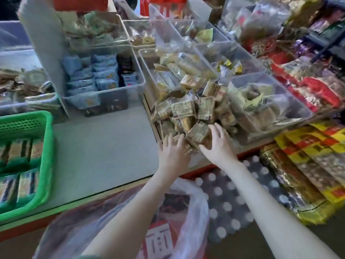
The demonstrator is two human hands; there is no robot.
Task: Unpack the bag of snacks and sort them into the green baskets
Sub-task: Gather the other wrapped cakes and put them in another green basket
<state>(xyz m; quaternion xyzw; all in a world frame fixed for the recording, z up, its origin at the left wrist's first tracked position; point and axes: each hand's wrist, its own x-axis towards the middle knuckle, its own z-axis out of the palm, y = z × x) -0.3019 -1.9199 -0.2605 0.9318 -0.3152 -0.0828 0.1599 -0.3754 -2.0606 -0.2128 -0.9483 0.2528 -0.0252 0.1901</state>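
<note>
A heap of small gold-brown wrapped snack packets (188,109) overflows the near end of a clear bin (147,101) on the counter. My left hand (172,150) lies with spread fingers against the bottom of the heap. My right hand (217,144) cups one packet (198,134) at the heap's front, thumb below it and fingers beside it. A clear plastic bag (196,208) with red packaging inside hangs open below my arms. A green basket (44,165) holding rows of packets sits at the left counter edge.
Clear bins of blue packets (89,79) and other snacks line the back of the grey counter (100,150). Red and yellow bagged snacks (306,146) are stacked at the right. A dotted mat (229,199) lies below the counter's red edge.
</note>
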